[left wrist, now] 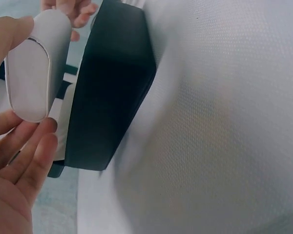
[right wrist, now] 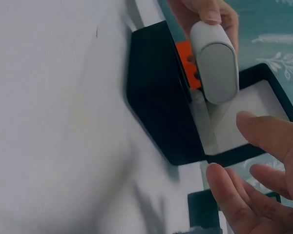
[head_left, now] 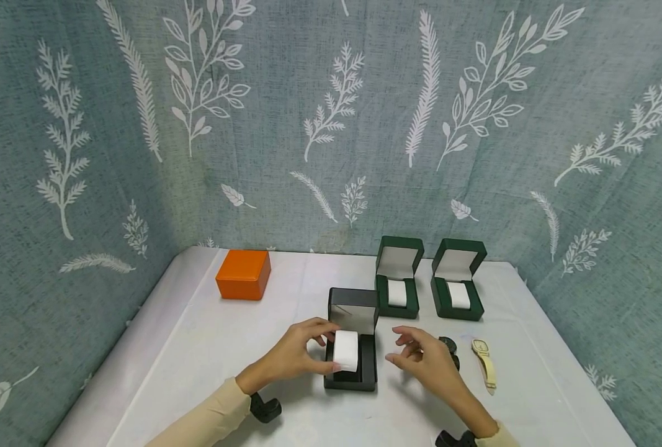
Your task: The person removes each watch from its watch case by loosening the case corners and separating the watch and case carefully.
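Observation:
My left hand (head_left: 297, 352) pinches a white watch cushion (head_left: 345, 351) between thumb and fingers, just above the base of an open black watch box (head_left: 368, 366). The left wrist view shows the thumb on one end of the cushion (left wrist: 28, 80) and the fingertips at the other. In the right wrist view the cushion (right wrist: 218, 73) is out of the box. My right hand (head_left: 428, 359) hovers right of the box, fingers loosely bent, holding nothing. Behind it lies a dark watch (head_left: 449, 345), partly hidden. A gold watch (head_left: 484, 360) lies farther right.
Two open green watch boxes (head_left: 398, 308) (head_left: 458, 312) with white cushions stand at the back right. A closed orange box (head_left: 243, 275) sits at the back left. The white table (head_left: 169, 372) meets a leaf-patterned curtain (head_left: 286, 124) behind and at both sides.

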`<state>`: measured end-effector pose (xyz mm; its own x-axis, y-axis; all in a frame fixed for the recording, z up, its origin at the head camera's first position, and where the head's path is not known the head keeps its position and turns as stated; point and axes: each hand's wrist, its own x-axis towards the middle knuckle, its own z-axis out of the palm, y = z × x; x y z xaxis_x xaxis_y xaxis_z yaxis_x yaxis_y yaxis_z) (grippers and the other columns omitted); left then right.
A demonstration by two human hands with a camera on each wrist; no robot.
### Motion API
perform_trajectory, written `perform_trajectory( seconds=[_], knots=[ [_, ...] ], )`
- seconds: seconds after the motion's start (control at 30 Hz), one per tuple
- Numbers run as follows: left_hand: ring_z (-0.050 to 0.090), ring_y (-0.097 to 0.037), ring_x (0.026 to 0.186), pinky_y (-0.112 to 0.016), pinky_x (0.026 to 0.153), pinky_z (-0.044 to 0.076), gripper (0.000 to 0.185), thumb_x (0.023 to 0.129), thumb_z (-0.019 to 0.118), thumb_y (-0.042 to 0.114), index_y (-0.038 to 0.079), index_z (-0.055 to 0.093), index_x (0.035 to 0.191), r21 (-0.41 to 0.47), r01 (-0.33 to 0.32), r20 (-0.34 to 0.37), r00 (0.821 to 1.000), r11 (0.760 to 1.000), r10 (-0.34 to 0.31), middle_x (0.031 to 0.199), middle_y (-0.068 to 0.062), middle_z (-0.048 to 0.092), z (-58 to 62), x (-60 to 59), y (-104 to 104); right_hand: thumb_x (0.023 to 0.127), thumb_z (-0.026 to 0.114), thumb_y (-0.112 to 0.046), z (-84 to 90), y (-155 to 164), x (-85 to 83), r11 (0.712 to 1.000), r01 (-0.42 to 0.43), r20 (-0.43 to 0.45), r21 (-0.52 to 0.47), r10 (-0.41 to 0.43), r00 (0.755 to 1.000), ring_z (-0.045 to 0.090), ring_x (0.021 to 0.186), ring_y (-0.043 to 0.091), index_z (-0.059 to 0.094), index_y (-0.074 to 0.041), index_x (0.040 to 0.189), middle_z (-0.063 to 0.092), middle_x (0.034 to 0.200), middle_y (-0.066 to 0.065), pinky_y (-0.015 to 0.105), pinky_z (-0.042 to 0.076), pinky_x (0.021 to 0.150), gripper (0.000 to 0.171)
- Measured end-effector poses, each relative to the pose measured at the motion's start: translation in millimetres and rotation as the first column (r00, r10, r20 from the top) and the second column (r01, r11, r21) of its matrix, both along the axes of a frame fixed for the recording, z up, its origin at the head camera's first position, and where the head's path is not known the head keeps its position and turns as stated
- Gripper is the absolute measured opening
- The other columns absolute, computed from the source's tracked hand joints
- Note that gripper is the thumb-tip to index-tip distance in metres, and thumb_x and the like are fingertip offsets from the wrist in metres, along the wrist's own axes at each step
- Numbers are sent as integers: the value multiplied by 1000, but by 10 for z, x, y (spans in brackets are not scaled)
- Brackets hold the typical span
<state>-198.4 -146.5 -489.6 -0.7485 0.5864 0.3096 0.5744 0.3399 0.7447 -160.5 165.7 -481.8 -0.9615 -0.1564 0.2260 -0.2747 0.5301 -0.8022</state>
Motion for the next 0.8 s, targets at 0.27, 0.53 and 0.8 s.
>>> perform_trajectory(
  seconds=[0.27,0.53,0.8],
  knots=[
    [66,-23,100,-39,86,57,63,79,91,35,15,68,134,12,6,-13,1000,1000,-6,121,5,64,18,5,7,80,91,-28,-71,-117,-5,995,-96,41,39,94,995,66,76,5,67,-8,132,70,103,6,25,56,68,60],
    [65,-19,100,-38,85,57,63,80,91,38,15,68,134,-1,4,-29,1000,1000,-4,121,6,65,9,-1,8,83,88,-33,-128,-199,-9,988,-135,91,72,128,988,66,78,5,65,-10,137,70,106,3,25,56,68,63],
    [65,-18,99,-36,86,57,63,80,90,41,16,68,134,-4,-9,-22,1000,1000,9,121,8,65,2,-5,5,85,87,-32,-182,-230,-34,980,-196,134,34,190,973,67,77,8,61,-6,141,69,106,5,26,57,67,66]
  ],
)
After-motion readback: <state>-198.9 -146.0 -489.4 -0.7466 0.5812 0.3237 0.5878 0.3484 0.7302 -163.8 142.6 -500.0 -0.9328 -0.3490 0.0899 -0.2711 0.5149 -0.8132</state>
